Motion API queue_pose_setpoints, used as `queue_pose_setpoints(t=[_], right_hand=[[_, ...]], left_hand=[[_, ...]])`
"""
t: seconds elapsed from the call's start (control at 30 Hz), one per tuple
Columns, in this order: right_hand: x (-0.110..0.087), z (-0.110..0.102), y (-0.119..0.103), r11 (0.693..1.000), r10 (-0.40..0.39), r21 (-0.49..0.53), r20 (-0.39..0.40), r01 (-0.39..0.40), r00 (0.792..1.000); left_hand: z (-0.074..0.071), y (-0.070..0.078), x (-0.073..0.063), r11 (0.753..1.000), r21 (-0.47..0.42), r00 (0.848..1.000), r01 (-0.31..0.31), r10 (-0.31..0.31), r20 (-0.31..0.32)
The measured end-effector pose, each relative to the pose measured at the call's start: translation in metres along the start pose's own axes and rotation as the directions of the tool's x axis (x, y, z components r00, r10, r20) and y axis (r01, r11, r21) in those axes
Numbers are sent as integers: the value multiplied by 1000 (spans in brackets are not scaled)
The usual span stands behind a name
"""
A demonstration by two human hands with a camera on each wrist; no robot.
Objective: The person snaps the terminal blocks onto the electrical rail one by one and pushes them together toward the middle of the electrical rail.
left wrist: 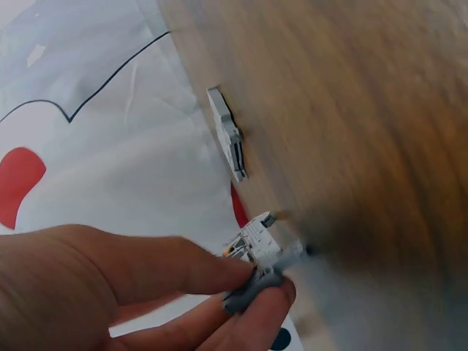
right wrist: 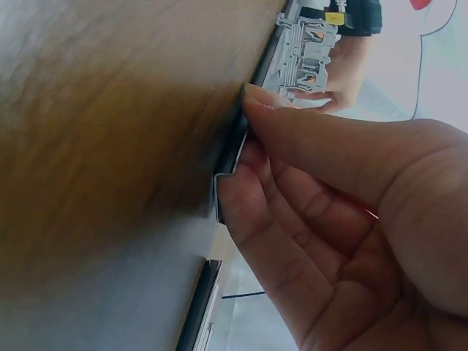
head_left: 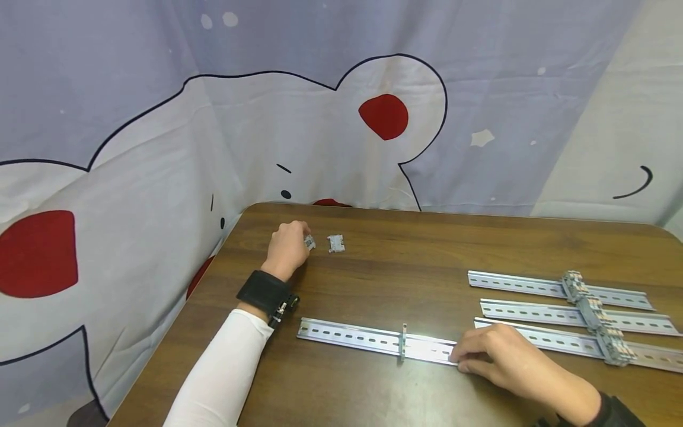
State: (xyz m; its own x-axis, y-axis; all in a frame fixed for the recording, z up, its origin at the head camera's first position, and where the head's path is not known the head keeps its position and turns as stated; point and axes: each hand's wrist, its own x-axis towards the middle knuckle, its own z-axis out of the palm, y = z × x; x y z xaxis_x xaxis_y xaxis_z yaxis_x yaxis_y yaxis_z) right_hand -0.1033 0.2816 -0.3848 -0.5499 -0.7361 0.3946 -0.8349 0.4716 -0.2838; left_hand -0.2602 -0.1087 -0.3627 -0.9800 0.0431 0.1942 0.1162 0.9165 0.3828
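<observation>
At the far left of the table my left hand [head_left: 288,246] pinches a small grey terminal block [left wrist: 256,287] between thumb and fingers. A paler terminal block part [left wrist: 254,238] shows right behind those fingertips. Another terminal block [head_left: 336,243] lies flat just to the right of that hand. My right hand [head_left: 507,359] grips the right end of a slotted metal DIN rail [head_left: 347,336] lying near the front, thumb on one edge and fingers on the other. One terminal block [right wrist: 307,55] stands upright across this rail, left of the right hand.
On the right lie three more DIN rails [head_left: 514,283], side by side, with a row of several terminal blocks [head_left: 592,311] across them. The nearest of these ends close behind my right hand. A printed curtain [head_left: 299,130] hangs behind the wooden table [head_left: 373,273].
</observation>
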Motion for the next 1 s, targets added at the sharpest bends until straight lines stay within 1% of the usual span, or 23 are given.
queue_pose_setpoints(t=[0.07,0.13,0.23,0.3,0.37,0.5,0.63,0.73,0.83,0.9,1.0], right_hand=[[0,0,0,1000,1,-1,0,-1,1000],[0,0,0,1000,2,0,1,-2,1000],[0,0,0,1000,4,-4,0,-4,1000],[0,0,0,1000,3,-8,0,-3,1000],[0,0,-1,1000,3,-12,-2,-4,1000],[0,1,-1,1000,6,-15,-4,-6,1000],[3,3,1,1000,3,-12,-3,-3,1000],[6,6,2,1000,-8,5,4,8,1000],[8,8,2,1000,-15,17,12,15,1000],[8,8,2,1000,-16,19,13,16,1000],[9,6,2,1000,-4,21,20,4,1000]], left_hand=[[-1,-2,0,1000,-5,998,3,-3,57],[-3,-3,1,1000,-17,993,12,-10,115],[-6,-4,1,999,-26,984,20,-15,176],[-8,-4,1,999,-36,980,31,-24,199],[-11,-5,-1,999,-34,976,29,-21,216],[-18,-5,-8,999,-46,972,15,-4,233],[-34,-3,-23,998,-61,970,1,14,243],[-47,-2,-36,998,-37,964,-45,53,259],[-56,0,-53,995,-39,951,-93,100,291],[-60,2,-64,990,-66,937,-121,136,322],[-65,6,-81,985,-104,917,-137,166,363]])
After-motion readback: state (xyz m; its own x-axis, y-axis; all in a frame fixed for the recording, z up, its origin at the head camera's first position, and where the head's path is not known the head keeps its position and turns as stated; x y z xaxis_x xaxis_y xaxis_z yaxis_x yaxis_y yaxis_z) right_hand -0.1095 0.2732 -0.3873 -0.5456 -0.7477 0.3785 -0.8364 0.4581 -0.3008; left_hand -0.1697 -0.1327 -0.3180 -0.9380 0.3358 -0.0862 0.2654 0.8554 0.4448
